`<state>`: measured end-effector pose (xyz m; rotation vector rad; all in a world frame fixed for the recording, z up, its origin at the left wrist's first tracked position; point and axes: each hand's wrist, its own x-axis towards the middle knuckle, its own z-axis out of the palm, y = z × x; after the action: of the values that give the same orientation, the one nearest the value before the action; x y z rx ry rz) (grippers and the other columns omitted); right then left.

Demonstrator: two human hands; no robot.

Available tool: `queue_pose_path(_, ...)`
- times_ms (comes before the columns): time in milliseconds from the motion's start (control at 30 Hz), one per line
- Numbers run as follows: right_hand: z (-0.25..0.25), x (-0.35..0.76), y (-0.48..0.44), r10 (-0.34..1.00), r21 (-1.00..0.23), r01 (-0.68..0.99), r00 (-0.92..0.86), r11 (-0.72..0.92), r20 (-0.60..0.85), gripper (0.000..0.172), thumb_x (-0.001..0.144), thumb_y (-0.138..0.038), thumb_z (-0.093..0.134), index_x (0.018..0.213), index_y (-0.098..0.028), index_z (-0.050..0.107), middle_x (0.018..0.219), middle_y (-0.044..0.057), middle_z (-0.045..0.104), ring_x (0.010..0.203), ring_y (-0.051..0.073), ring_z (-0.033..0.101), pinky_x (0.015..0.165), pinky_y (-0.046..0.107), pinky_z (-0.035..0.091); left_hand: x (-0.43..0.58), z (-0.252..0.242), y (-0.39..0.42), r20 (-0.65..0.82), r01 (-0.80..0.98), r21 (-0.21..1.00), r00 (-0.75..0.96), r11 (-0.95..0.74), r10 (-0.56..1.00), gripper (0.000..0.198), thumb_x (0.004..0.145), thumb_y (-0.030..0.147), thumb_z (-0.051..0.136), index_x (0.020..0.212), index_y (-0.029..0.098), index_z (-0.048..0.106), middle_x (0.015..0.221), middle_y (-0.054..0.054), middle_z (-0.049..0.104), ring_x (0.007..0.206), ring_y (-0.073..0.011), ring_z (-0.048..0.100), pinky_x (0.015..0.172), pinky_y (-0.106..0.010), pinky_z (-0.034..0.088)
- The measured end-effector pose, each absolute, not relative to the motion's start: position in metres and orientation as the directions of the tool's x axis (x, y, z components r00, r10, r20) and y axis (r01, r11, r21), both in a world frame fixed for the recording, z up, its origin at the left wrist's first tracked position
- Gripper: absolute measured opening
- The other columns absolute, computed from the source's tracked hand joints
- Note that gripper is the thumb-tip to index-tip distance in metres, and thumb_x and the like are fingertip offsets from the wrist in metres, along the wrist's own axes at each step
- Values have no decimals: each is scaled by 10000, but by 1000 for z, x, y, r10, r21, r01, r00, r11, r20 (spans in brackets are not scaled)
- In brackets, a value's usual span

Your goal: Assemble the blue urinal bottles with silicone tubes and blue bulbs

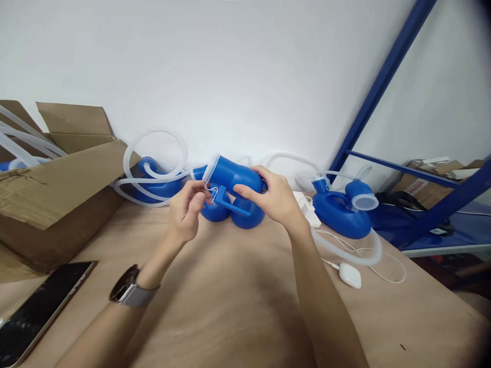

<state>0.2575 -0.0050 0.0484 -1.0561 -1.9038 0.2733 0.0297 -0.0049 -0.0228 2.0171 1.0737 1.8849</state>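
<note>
Had a tan desk under everything, white wall right behind it. Also had a blue steel shelf frame off to the right, and a big open cardboard box at the left end of the desk, with long clear tubes sticking out.

Main action dead center, just above the middle of the desk: one blue plastic bottle with a pale collar at its mouth, lifted up and tilted. Right hand wrapped partly closed around its fat body, fingers curled over the top. Left hand much tighter, fingertips pinched at a thin white loop by the collar, right beside a small blue handle. Couldn't tell if the rounded blue lobes underneath belonged to that same bottle.

Two more blue bottles nearby, one on the right and one on the left, each with clear tubing. Lower left, a dark phone lying flat. Right side, a white plug and a small white mouse with its cord. Silver-strapped watch on the left wrist.
</note>
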Motion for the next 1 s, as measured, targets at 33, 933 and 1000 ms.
queue_pose_path(33,48,254,-6,759,-574,535,-223,619,611,506,849,-691,731,1115,-260,753,959,20,778,844,240,709,783,367,526,19,-12,-16,821,456,498,24,-737,570,346,1015,501,570,1120,182,657,866,-33,747,733,-176,709,670,-281,560)
queue_pose_path(933,46,233,-18,752,-542,561,-251,626,609,560,858,-721,703,1187,-270,741,986,36,789,811,255,702,730,376,536,-18,27,-60,780,707,-9,447,-707,438,279,1098,299,486,1021,179,725,910,-57,774,717,-159,706,630,-250,494)
queue_pose_path(1000,46,232,-18,753,-538,568,-248,623,609,560,859,-722,700,1180,-265,742,978,38,789,808,254,699,739,380,537,-16,27,-60,793,735,-58,444,-675,416,263,1081,234,492,958,177,717,879,-55,765,682,-157,690,598,-248,471)
